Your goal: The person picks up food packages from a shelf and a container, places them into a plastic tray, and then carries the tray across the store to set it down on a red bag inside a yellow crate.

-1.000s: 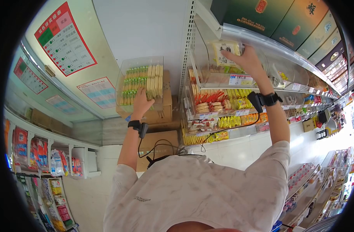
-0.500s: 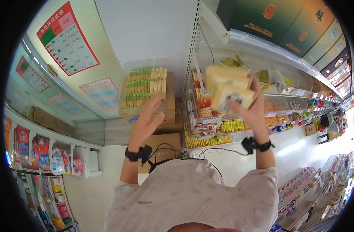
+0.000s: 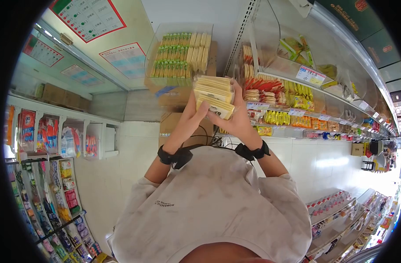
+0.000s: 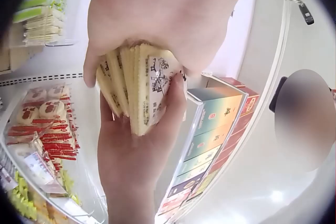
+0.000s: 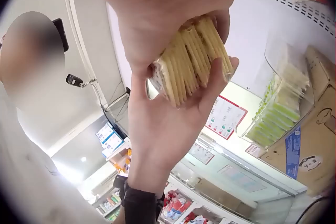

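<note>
A stack of flat, pale yellow packets [image 3: 213,94] is gripped between both hands in front of the chest. On its left side the left hand [image 3: 188,118] curls round it, thumb across the front; the right hand [image 3: 238,115] grips the other side. In the left wrist view dark print shows on the outermost packet [image 4: 157,85], with the right hand [image 4: 134,155] below it. The right wrist view shows the packets' edges [image 5: 189,61] lined up, the left hand [image 5: 165,134] cupped under them. Beyond the hands a clear bin [image 3: 180,55] holds green-and-cream packets.
The clear bin stands on cardboard boxes [image 3: 176,98]. To the right, tiered shelves carry red-and-white packs [image 3: 264,90] and yellow packs [image 3: 277,118], with a price label [image 3: 310,75] on the upper edge. Shelves with red bags [image 3: 27,127] stand at the left. Cables [image 3: 209,136] hang near the waist.
The right hand has brought the packets down from the upper shelf compartment to the front of the body. The left hand has left the clear bin and now grips the stack too.
</note>
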`<state>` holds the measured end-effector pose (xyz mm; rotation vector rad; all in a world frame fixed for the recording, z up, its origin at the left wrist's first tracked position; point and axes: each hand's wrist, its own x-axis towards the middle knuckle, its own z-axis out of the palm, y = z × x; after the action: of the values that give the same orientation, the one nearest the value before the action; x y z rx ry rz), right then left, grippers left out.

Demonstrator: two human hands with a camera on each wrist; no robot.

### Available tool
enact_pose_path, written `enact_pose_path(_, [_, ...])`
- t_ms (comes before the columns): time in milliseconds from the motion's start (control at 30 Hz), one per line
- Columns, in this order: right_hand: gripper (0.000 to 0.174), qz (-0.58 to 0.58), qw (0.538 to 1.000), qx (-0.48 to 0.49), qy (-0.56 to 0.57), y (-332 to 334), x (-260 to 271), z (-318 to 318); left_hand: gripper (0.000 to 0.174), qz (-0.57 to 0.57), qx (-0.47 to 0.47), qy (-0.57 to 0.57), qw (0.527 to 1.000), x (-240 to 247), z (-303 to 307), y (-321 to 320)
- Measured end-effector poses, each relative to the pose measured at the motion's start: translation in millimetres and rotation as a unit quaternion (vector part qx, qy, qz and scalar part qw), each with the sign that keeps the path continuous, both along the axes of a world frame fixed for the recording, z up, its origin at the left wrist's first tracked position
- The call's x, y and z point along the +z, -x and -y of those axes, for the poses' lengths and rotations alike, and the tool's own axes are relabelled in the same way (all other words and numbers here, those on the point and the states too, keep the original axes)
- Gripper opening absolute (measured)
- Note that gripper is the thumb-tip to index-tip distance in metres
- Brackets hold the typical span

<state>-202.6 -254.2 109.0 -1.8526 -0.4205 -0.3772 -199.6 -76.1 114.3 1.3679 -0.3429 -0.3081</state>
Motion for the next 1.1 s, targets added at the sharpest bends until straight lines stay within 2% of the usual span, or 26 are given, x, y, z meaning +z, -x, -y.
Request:
enact_pose_path(100, [0.101,0.029,0.994,-0.019,0.101,-0.1,-5.5,8.4,0.068,-0.001,-0.012,-0.023,1.000,-9.2,-7.8,2.1])
enact_pose_path(167, [0.100,0.065,0.992,-0.034,0.102,0.9,-8.1,10.4,0.069,0.032,-0.024,-0.047,0.998,-13.0,-11.1,-0.4])
enact_pose_path(267, [0.098,0.124,0.982,-0.054,0.130,-3.0,-12.6,11.6,0.066,-0.120,-0.074,0.103,0.985,-39.1,-13.6,-1.7])
enact_pose_path(300, [0.097,0.144,0.977,-0.060,0.144,-4.0,-14.9,11.5,0.064,-0.144,-0.078,0.130,0.978,-40.3,-11.7,-2.8])
enact_pose_path(367, [0.095,0.141,0.982,-0.075,0.100,-4.0,-23.7,5.0,0.061,-0.192,-0.086,0.182,0.961,-41.1,-4.1,-6.3])
enact_pose_path(500, [0.094,0.156,0.981,-0.083,0.081,-1.9,-35.4,-7.1,0.060,-0.216,-0.039,0.233,0.947,-34.1,5.3,-8.4])
enact_pose_path(600, [0.098,0.086,0.985,-0.091,0.117,-0.9,-32.9,-12.1,0.057,-0.214,0.008,0.224,0.951,-28.6,7.1,-9.2])
enact_pose_path(700, [0.106,0.028,0.995,-0.048,0.080,1.8,-37.3,-14.7,0.054,-0.220,0.038,0.203,0.953,-30.3,3.6,-14.3])
enact_pose_path(767, [0.108,0.023,0.995,-0.034,0.089,6.5,-31.4,-14.0,0.052,-0.243,0.025,0.208,0.947,-25.1,-5.8,-16.0])
enact_pose_path(900, [0.110,0.034,0.988,-0.016,0.153,7.6,-8.9,-17.1,0.042,-0.217,0.071,0.233,0.945,-24.9,-13.3,-20.8])
enact_pose_path(1100, [0.105,-0.014,0.992,0.027,0.121,4.8,-14.5,-22.3,0.041,-0.207,0.111,0.233,0.944,-28.3,-19.7,-24.0])
